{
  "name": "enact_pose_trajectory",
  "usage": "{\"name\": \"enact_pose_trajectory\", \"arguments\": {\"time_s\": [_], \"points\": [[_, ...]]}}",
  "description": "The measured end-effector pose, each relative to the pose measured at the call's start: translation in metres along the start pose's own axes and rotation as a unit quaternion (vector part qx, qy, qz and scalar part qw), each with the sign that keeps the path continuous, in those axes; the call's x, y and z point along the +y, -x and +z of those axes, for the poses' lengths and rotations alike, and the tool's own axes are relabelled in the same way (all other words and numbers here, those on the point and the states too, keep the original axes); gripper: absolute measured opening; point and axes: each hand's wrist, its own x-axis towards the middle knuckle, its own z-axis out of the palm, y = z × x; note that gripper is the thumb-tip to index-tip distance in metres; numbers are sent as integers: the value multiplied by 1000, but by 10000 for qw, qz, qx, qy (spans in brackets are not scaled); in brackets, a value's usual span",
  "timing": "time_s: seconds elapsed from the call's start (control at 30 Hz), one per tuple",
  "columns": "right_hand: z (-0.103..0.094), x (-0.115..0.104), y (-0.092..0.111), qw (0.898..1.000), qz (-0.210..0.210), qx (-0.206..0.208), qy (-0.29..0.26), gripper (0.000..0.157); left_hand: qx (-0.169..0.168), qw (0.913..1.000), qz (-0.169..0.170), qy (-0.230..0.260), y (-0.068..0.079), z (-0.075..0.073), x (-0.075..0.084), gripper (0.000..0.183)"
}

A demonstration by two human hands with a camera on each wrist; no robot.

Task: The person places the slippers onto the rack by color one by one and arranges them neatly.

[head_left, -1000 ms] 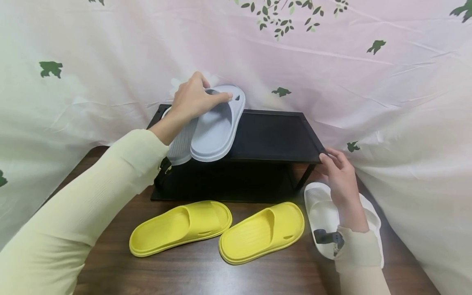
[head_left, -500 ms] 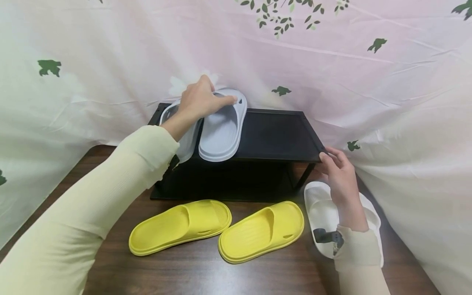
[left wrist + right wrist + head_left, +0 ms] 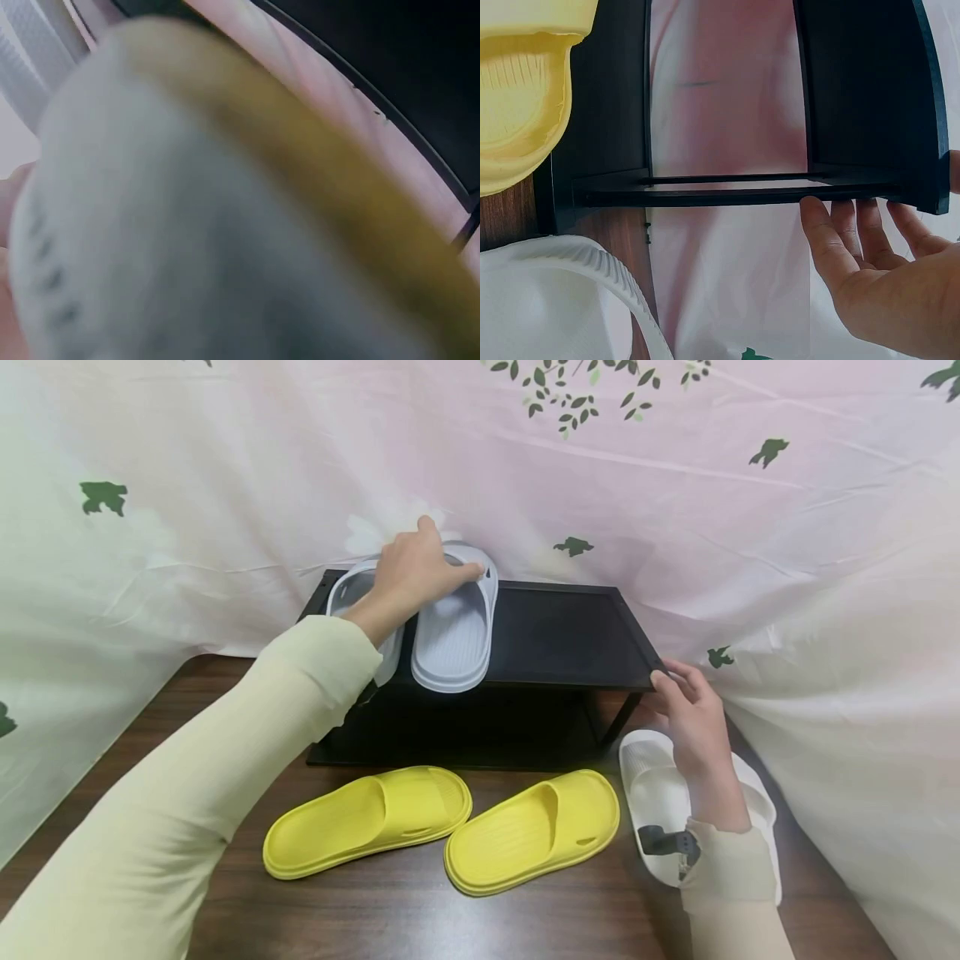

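Pair shift: heels of the pale grey-blue, ribbed, foam-look slippers (image 3: 452, 647) are further right than a second ago, the pair sits straighter, and a dark gap now shows between them. My left arm is further right too. Yellow and white pairs unmoved.

Location: left part of the upper tier of the black two-tier rectangular rack (image 3: 566, 631), toes toward the pink leaf-print fabric (image 3: 675, 527), near heel at the front edge, maybe slightly past it. Can't tell if both soles bear full weight.

Left fingers (image 3: 426, 531): thumb lies across the right slipper's strap; the rest are hidden, so can't tell if I'm pinching or just pressing. Left wrist view is mostly blurred cream sleeve (image 3: 150, 187), no help.

Right fingers (image 3: 868, 236): clamped round the rack's front right corner, thumb on the top edge, others below.

On the brown wood-grain bench (image 3: 360, 918): bright yellow foam-look slides (image 3: 525, 839) in front, white ribbed slippers (image 3: 647, 756) under my right wrist.

Handling guess: light, soft, springy, not fragile. Smooth tier may let soles skate. Best hold is the strap arch, both slippers together; squeeze gently, the strap probably gives.
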Motion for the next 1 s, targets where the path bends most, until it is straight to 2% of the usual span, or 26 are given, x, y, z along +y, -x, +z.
{"name": "enact_pose_trajectory", "arguments": {"time_s": [0.43,0.63,0.83,1.0], "points": [[-1,0,2,10000,-20,1,-50,50,200,9993,117,-289,0,17,3,71],[-1,1,3,10000,-17,-6,-34,50,122,9994,208,-248,3,16,2,77],[-1,1,3,10000,-25,-17,-19,51,-60,9996,259,124,7,8,-2,86],[0,0,3,10000,-37,-13,-61,49,-259,9968,272,708,11,4,-5,77]]}}
